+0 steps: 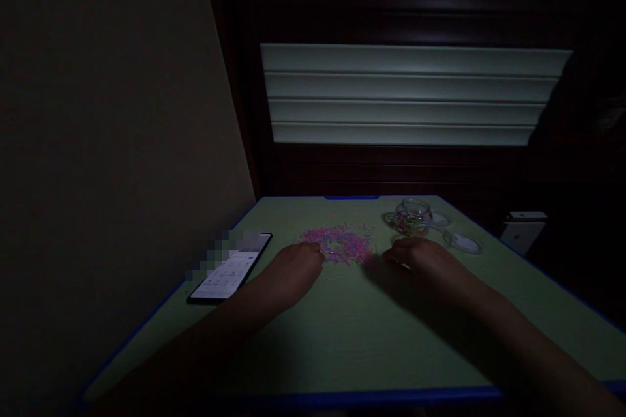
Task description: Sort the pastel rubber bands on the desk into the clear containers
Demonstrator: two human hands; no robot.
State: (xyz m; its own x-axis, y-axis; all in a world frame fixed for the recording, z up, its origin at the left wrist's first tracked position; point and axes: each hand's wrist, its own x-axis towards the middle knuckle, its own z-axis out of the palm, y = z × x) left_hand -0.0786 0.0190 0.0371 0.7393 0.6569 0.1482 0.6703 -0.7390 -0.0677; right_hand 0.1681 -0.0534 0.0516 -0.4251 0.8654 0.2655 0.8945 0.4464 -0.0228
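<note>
1. Your forearms (528, 332) reach over the green bench (342, 345).
2. Your left hand (298, 267) is curled at the near left of the pink pile (356, 245); its fingertips are hidden, so I cannot tell what it holds.
3. Your right hand (423, 259) has its fingers bent narrow; I cannot tell its hold either.
4. Between and just beyond your hands lies the pile.
5. Beyond your right hand stands a jar (412, 220) of coloured bits.
6. Left of your left hand lies a phone (227, 275).

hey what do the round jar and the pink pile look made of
Round jar: smooth, shiny glass or clear plastic; coloured contents show through. Pink pile: perhaps plastic or rubber, judging by thin, bright bits; too dim to tell its finish.
</note>
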